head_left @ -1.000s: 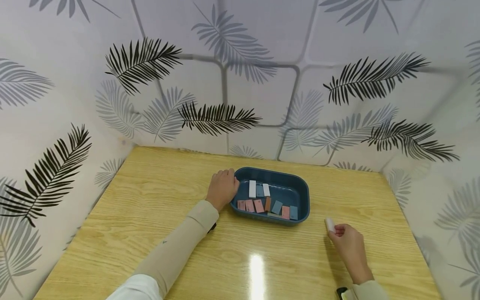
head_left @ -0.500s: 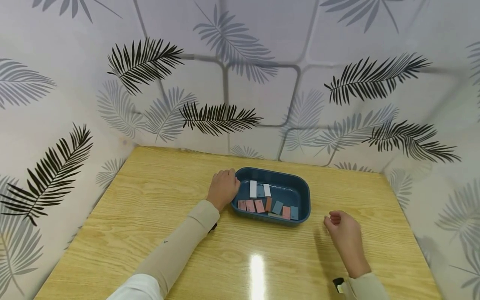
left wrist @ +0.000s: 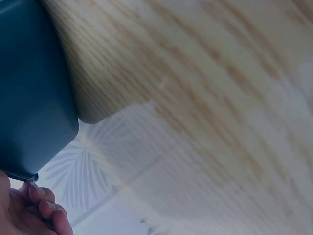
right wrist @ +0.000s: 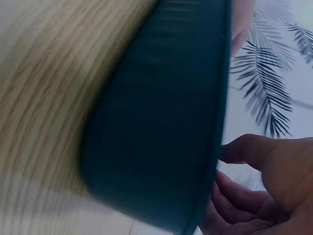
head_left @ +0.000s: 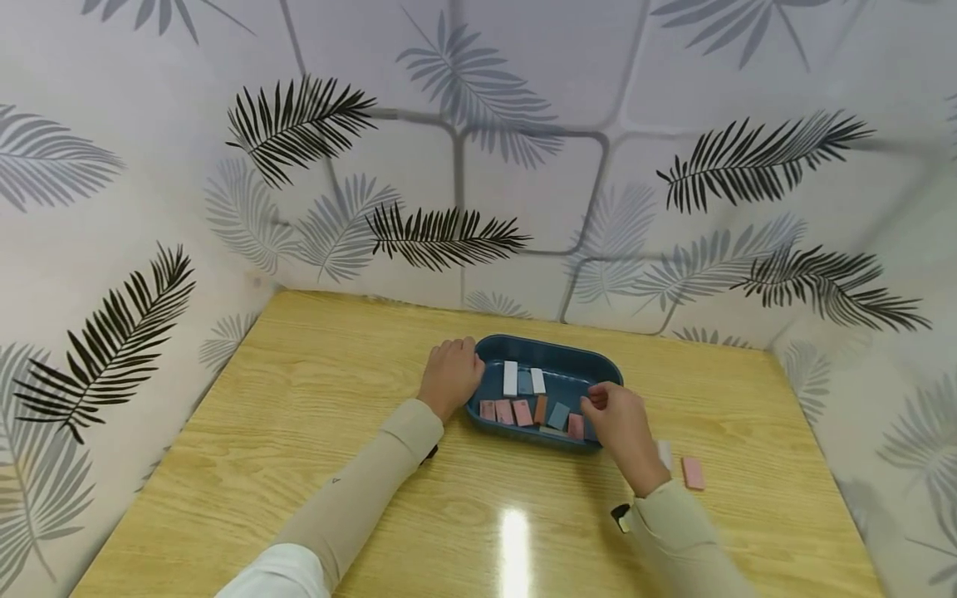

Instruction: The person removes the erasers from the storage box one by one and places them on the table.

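Note:
In the head view my left hand [head_left: 451, 376] holds the left end of a dark blue plastic bin [head_left: 571, 359]. The left wrist view has its fingers [left wrist: 46, 208] curled at the rim. Over the bin's right end is my right hand [head_left: 622, 422], thumb and fingertips apart with nothing seen between them. Small flat blocks lie inside: a white block [head_left: 510, 378], a pink block [head_left: 522, 413], an orange-brown block [head_left: 540, 409], a grey-blue block [head_left: 558, 415] and several others. The right hand covers the bin's near right corner.
To the right of the bin, a white block [head_left: 664, 453], partly behind the right wrist, and a pink block [head_left: 693, 473] lie on the wooden table [head_left: 314, 357]. A leaf-patterned wall covering [head_left: 523, 282] stands along the back and sides.
My right hand let go of the white block on the table, then moved left and away from me to the bin. The two blocks on the table now show. The left hand stayed put.

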The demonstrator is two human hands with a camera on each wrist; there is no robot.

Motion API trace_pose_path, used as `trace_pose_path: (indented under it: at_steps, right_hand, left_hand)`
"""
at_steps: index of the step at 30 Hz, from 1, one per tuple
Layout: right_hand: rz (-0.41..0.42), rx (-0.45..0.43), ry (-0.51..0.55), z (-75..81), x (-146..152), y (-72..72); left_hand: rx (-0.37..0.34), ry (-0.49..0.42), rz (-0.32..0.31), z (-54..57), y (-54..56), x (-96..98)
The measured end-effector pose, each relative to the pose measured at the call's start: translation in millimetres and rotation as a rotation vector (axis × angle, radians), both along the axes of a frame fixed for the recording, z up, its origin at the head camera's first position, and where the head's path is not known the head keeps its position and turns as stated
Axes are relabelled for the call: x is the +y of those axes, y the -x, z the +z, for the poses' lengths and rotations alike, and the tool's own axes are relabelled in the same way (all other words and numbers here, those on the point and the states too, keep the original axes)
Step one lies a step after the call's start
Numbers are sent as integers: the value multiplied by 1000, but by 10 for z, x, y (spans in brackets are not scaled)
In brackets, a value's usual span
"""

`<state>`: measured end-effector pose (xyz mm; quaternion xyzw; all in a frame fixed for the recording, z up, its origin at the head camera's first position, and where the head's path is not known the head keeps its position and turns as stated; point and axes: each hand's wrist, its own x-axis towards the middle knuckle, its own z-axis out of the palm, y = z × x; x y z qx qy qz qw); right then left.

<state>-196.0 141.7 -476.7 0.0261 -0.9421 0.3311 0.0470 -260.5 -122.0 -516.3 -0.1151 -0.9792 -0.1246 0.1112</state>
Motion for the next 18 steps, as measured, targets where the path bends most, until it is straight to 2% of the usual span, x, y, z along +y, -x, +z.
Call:
trace_pose_path:
  at_steps: [9,18]
  right_hand:
    - [31,-81,2,-204,-327,210]
    - [37,-130,10,-349,-506,418]
  left_hand:
    - [0,1,2,5,-3,15]
    - [17,8,2,-3,-6,2]
